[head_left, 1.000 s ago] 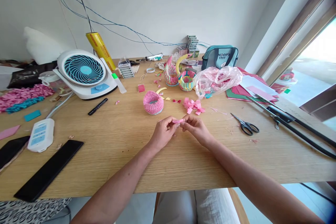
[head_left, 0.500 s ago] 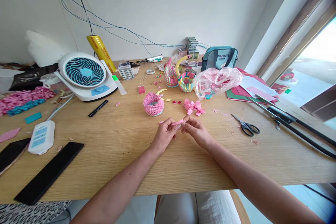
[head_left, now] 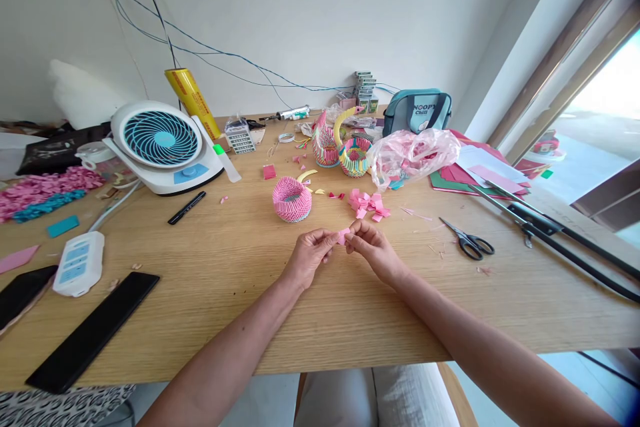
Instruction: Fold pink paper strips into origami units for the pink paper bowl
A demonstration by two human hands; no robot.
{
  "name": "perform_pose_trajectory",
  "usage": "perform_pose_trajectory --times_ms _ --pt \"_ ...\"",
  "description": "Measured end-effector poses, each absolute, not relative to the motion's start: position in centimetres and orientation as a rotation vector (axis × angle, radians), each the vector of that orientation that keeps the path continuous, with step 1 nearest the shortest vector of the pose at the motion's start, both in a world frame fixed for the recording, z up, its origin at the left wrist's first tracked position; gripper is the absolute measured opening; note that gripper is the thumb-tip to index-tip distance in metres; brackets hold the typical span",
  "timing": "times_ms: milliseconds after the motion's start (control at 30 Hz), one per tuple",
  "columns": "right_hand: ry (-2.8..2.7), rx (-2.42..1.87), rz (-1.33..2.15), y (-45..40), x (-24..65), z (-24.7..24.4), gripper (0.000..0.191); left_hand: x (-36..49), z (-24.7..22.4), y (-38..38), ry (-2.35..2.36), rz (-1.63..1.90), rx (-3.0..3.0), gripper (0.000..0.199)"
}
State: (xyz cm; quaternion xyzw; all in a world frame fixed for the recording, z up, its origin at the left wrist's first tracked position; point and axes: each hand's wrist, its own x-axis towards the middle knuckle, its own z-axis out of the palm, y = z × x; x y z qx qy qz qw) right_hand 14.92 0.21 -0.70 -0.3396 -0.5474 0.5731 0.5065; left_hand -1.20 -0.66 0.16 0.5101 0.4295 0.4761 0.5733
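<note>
A small piece of pink paper (head_left: 343, 236) is pinched between my two hands above the table. My left hand (head_left: 311, 252) grips its left end with thumb and fingers, and my right hand (head_left: 373, 248) holds the other end. Just beyond them stands a round pink basket of folded paper pieces (head_left: 291, 200). A loose pile of pink paper strips (head_left: 369, 204) lies behind my right hand. The paper's folds are partly hidden by my fingertips. A curved yellow paper piece (head_left: 307, 175) rests against the basket's far side.
Scissors (head_left: 470, 240) and a paper trimmer (head_left: 537, 223) lie on the right. Two paper swans (head_left: 354, 155), a plastic bag (head_left: 415, 155) and a teal bag (head_left: 417, 111) stand behind. On the left are a fan (head_left: 163, 140), a marker (head_left: 187, 207) and a power strip (head_left: 79, 264).
My left hand has shifted slightly, its fingers now more closed, and the pink paper shows as a shorter, turned piece between both hands. My right hand has barely moved.
</note>
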Motion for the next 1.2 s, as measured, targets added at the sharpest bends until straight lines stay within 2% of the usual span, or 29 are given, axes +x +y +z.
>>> perform_pose_trajectory --times_ms 267,700,967,1200 --pt "-1.414 -0.832 1.303 0.43 14.88 -0.97 0.034 -1.22 0.03 -0.39 1.086 1.138 1.296 0.034" --pt "-1.287 -0.878 1.367 0.73 14.60 -1.61 0.035 -1.03 -0.73 -0.42 1.151 1.183 1.432 0.032" --pt "-1.252 -0.883 1.341 0.55 14.21 -1.64 0.036 -1.19 -0.56 -0.49 1.233 1.276 1.708 0.024" --pt "-1.273 -0.915 1.320 0.57 14.31 -1.67 0.035 -1.27 -0.20 -0.59 1.178 1.244 1.587 0.028"
